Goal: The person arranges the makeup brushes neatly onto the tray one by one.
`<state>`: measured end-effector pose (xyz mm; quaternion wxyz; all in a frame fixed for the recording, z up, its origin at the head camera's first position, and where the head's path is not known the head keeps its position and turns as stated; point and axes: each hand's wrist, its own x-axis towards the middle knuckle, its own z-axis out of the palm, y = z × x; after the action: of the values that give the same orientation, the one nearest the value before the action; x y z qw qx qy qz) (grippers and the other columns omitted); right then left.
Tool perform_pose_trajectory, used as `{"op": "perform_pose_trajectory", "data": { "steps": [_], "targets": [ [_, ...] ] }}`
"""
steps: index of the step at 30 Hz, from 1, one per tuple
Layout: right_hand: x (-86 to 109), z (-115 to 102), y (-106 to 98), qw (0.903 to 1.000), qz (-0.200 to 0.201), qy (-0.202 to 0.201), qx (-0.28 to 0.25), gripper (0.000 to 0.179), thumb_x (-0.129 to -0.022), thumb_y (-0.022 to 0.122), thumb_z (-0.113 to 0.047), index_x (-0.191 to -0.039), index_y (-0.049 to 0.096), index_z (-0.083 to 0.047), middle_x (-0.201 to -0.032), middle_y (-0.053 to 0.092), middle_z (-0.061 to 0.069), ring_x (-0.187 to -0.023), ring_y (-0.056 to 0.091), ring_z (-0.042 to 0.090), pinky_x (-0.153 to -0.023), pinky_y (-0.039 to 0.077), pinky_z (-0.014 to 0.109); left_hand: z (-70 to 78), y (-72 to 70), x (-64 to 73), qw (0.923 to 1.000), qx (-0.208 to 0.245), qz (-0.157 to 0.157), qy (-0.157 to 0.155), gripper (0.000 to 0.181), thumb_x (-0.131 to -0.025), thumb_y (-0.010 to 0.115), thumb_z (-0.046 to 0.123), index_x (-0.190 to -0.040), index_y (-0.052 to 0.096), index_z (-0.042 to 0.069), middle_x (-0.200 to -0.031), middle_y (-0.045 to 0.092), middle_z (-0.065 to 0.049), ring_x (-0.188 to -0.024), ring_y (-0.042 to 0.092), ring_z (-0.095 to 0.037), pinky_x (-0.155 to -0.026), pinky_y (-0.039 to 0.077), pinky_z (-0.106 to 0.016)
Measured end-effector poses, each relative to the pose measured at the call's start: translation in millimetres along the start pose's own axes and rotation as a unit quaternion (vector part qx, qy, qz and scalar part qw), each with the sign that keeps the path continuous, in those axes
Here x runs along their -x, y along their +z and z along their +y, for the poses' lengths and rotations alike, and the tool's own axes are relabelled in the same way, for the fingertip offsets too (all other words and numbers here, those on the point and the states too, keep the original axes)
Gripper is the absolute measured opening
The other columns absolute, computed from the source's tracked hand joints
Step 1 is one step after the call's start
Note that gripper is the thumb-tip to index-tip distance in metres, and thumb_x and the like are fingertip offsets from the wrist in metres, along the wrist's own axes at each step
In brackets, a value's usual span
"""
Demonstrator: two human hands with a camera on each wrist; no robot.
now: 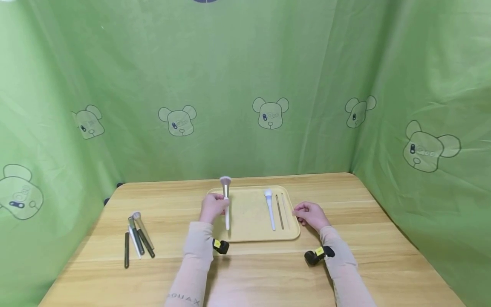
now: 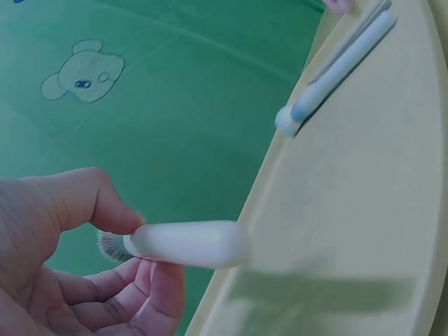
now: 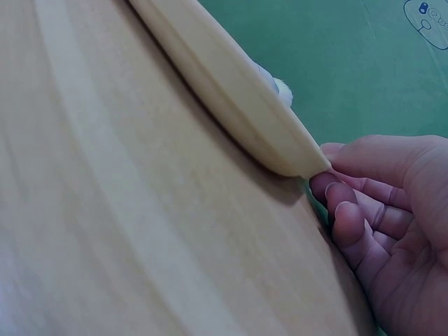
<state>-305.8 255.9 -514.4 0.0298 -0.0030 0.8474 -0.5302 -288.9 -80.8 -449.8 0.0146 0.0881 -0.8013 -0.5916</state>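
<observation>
A makeup brush (image 1: 227, 218) with a white handle stands nearly upright above the left part of a yellow tray (image 1: 245, 221). My left hand (image 1: 212, 207) pinches it between thumb and fingers; in the left wrist view the handle end (image 2: 196, 243) points towards the tray, which bears its shadow. At the tray's right edge, my right hand (image 1: 311, 215) pinches the rim, as the right wrist view shows with the tray side (image 3: 231, 98). Inside the tray lie a white fluffy brush (image 1: 270, 209), a thin brown brush (image 1: 279, 212) and a thin pale stick-like tool (image 1: 285, 207).
Several makeup brushes (image 1: 136, 241) with dark and light handles lie in a loose group on the wooden table (image 1: 268, 273), left of the tray. Behind and at both sides hangs a green curtain (image 1: 230, 145) with bear-head prints.
</observation>
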Motion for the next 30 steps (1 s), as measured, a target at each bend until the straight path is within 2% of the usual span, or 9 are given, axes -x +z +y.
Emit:
{"op": "perform_pose_trajectory", "data": {
  "steps": [5,16,24,30],
  "targets": [
    [0.1,-0.3,-0.8,1.0,-0.003,-0.004,0.002,0.027,-0.087,0.069,-0.013,-0.102,0.063,0.009,-0.068,0.061,-0.002,-0.059,0.055,0.008,-0.052,0.05,0.023,2.3,17.4,-0.5,0.9999,0.008,-0.01,-0.003,0.019,-0.078,0.067,0.005,-0.095,0.065,-0.005,-0.086,0.064,-0.012,-0.062,0.056,-0.013,-0.06,0.057,-0.027],
    [0.4,-0.8,-1.0,1.0,-0.003,-0.006,0.004,0.024,-0.087,0.069,-0.011,-0.1,0.063,0.008,-0.068,0.061,-0.001,-0.059,0.054,0.008,-0.052,0.05,0.022,6.5,49.5,-2.0,0.9994,0.012,-0.029,-0.015,0.025,-0.078,0.068,0.006,-0.1,0.062,-0.003,-0.088,0.063,-0.011,-0.064,0.058,-0.014,-0.067,0.059,-0.031],
    [0.2,-1.2,-1.9,1.0,-0.004,-0.002,0.002,0.024,-0.086,0.07,-0.011,-0.1,0.063,0.008,-0.068,0.061,0.0,-0.059,0.055,0.009,-0.052,0.05,0.023,5.8,70.5,-3.5,0.9987,0.009,-0.047,-0.016,0.022,-0.077,0.069,0.005,-0.096,0.06,-0.002,-0.08,0.059,-0.007,-0.06,0.059,-0.016,-0.063,0.059,-0.032],
    [2.8,-5.4,-1.9,1.0,-0.001,0.002,0.0,0.026,-0.086,0.07,-0.011,-0.101,0.063,0.008,-0.069,0.062,0.0,-0.06,0.055,0.009,-0.053,0.05,0.022,3.5,83.8,-2.6,0.9982,0.001,-0.058,-0.019,0.02,-0.078,0.069,0.003,-0.096,0.062,-0.003,-0.081,0.065,-0.012,-0.056,0.06,-0.016,-0.059,0.058,-0.029]
  ]
}}
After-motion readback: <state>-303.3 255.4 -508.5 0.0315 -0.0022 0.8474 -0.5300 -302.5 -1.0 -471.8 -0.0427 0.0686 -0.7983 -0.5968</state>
